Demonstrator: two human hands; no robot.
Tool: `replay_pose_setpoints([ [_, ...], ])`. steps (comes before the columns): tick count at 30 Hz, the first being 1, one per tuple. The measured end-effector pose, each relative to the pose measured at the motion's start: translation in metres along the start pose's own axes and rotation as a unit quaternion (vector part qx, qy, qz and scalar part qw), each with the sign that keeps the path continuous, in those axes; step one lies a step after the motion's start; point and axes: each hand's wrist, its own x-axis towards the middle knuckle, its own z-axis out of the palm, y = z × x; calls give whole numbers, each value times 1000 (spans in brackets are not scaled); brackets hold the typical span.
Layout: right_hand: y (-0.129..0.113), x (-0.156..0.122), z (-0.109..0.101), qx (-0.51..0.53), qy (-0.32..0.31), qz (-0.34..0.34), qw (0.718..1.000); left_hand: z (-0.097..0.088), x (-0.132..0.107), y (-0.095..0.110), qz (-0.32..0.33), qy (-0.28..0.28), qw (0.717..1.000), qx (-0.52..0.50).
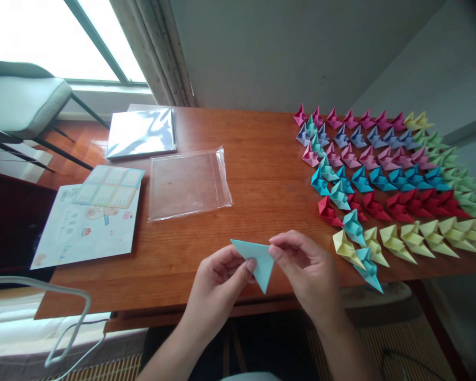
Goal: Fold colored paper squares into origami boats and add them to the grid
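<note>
A light turquoise sheet of paper (264, 264), folded into a triangle, is held just above the table's front edge with one point downward. My left hand (222, 283) grips its left side, thumb on the front face and fingers behind. At the upper right corner, my right hand (307, 270) pinches the paper between thumb and fingers. To the right of my hands stand rows of folded paper figures in several colours, with a turquoise figure (368, 269) and a pale yellow figure (347, 247) the closest.
On the wooden table (262, 174) lie a clear plastic sleeve (188, 185), a shiny wrapped pack (140, 132) and printed sheets (91, 233). Red figures (375, 205) stand at the right. A chair (24, 103) is at the left, and a white cable (79, 301) hangs by the near left corner.
</note>
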Motion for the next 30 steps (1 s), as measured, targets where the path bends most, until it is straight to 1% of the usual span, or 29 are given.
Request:
replay_pose_setpoints([
  [4,7,1,2,28,29,-7,999,-1,1,1,-7,-9,1000,0],
  [10,10,8,1,28,33,0,999,-5,-1,4,-14,-40,999,7],
  [16,8,7,2,29,28,8,999,-5,0,5,-8,-36,999,7],
  [20,9,7,2,25,32,15,999,-4,0,6,-7,-43,999,10],
  [25,9,8,2,15,32,15,999,-3,0,7,-6,-35,999,18],
  [27,8,7,2,9,26,10,1000,-2,1,8,-4,-32,999,20],
  [30,6,6,1,-15,4,-14,1000,-2,2,9,9,-29,999,27],
])
